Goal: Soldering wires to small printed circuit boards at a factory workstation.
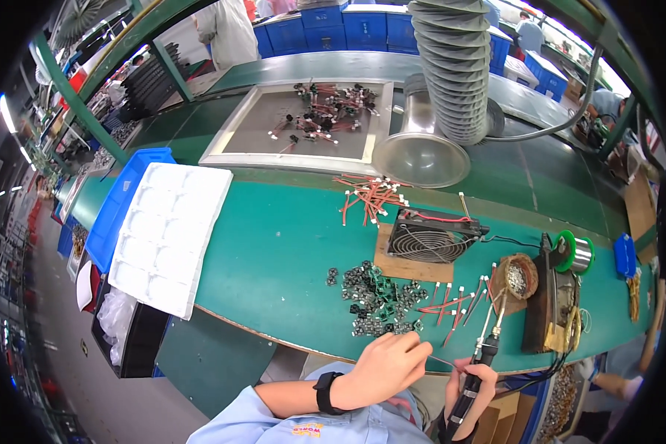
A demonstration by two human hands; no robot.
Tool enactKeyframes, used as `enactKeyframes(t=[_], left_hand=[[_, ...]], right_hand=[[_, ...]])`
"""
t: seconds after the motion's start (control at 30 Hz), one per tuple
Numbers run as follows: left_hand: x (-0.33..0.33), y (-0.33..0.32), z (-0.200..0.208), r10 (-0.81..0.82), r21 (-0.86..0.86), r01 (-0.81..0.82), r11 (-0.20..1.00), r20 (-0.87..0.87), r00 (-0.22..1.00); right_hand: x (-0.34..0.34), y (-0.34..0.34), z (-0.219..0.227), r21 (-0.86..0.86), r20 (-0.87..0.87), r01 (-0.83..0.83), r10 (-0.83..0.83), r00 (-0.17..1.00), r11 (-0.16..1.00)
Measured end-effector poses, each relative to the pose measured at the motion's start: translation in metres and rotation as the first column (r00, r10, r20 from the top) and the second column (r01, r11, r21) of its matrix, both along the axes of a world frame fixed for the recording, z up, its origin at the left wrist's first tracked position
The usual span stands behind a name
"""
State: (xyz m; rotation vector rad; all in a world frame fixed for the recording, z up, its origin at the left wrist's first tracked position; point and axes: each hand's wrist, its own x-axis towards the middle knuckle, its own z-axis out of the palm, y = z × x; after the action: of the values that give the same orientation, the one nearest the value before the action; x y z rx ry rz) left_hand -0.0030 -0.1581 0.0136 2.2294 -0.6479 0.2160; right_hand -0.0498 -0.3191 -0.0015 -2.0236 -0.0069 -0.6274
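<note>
Left hand (pixel 386 366) is pinching a thin red wire lead (pixel 442 362) between thumb and fingertips, fingers pressed together on it, a black wristband (pixel 325 393) sitting at the wrist; the lead is running rightward toward the right hand (pixel 472 392). Right hand is wrapping closed around the black handle of a soldering iron (pixel 482 348), whose metal shaft is angling up over the bench edge toward the small leads. Both hands are hovering at the near edge of the green workbench (pixel 274 251), just below a scatter of small black components (pixel 377 296). Just right of that pile, short red wire leads with white ends (pixel 451 300) are lying fanned out. Beyond them a small fan (pixel 431 238) with a wire grille is sitting on a brown board, with a second bundle of red leads (pixel 370 198) behind it. To the right, a brass-wool tip cleaner (pixel 518 277) is sitting beside a dark iron stand (pixel 551 307), and a solder spool with green flanges (pixel 576 253) is standing near it. Farther back, a ribbed grey extraction hose (pixel 451 66) is ending in a metal funnel, beside a shallow metal tray (pixel 229 144) holding finished wired parts. At left, a white moulded compartment tray (pixel 166 233) is resting over a blue bin (pixel 122 203). Another person's arm is showing at lower right, partly cut off.
</note>
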Motion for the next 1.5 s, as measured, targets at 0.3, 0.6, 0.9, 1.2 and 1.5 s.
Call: enactKeyframes(t=[0.3, 0.6, 0.9, 1.2, 1.5], left_hand=[[-0.015, -0.021, 0.003, -0.021, 0.096, 0.011, 0.995, 0.105, 0.994], [-0.007, -0.005, 0.009, -0.049, -0.008, 0.049, 0.999, -0.095, 0.994], [-0.002, 0.011, 0.010, -0.141, -0.457, -0.101, 0.884, -0.467, 0.873], [0.005, 0.015, 0.008, -0.388, -0.713, -0.298, 0.634, -0.627, 0.675], [0.004, 0.026, -0.016, -0.795, -0.833, -0.494, 0.250, -0.468, 0.387]], right_hand=[[0.001, 0.002, 0.001, -0.219, 0.080, -0.096, 0.116, 0.990, 0.971], [0.015, -0.001, 0.004, -0.027, 0.023, -0.216, 0.216, 0.976, 0.976], [0.018, -0.010, 0.013, 0.621, -0.094, -0.170, 0.287, 0.953, 0.766], [0.016, 0.001, 0.019, 0.548, -0.095, -0.284, 0.396, 0.913, 0.787], [0.022, 0.019, 0.028, 0.207, 0.013, -0.378, 0.384, 0.923, 0.902]])
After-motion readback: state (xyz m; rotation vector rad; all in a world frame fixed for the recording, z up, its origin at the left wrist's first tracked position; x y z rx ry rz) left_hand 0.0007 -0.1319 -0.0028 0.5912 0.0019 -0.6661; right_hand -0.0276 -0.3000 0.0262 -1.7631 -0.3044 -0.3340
